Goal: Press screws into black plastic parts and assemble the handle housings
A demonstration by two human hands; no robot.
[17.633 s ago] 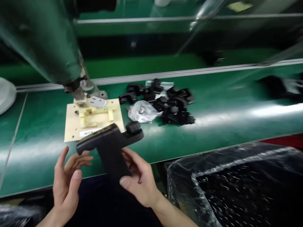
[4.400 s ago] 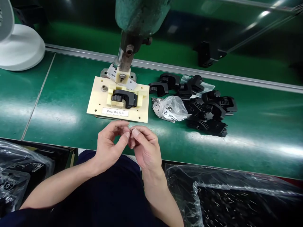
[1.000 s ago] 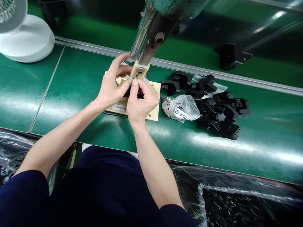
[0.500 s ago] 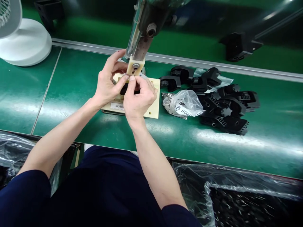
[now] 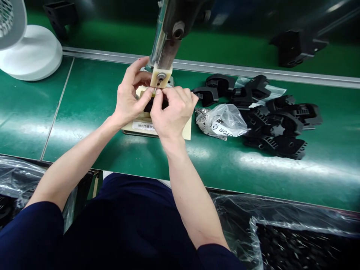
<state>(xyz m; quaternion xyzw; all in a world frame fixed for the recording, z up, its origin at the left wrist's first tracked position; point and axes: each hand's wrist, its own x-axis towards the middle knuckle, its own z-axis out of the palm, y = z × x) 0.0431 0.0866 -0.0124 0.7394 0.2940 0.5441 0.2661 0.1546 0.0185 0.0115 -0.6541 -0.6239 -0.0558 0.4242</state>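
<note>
Pinching at the press tip [image 5: 161, 77] | left hand [image 5: 129, 99] and right hand [image 5: 171, 112] closed to fingertip pinch, held item too small to tell | black part [image 5: 153, 104] seated in cream jig [image 5: 187, 132] on worktop [image 5: 84, 112] | part judged rigid, light plastic, best gripped by its edges

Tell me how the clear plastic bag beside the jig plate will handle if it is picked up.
The clear plastic bag looks crumpled and thin, so probably floppy and light. Its glossy film may be slippery. Small contents inside would likely shift and sag when lifted.
</note>
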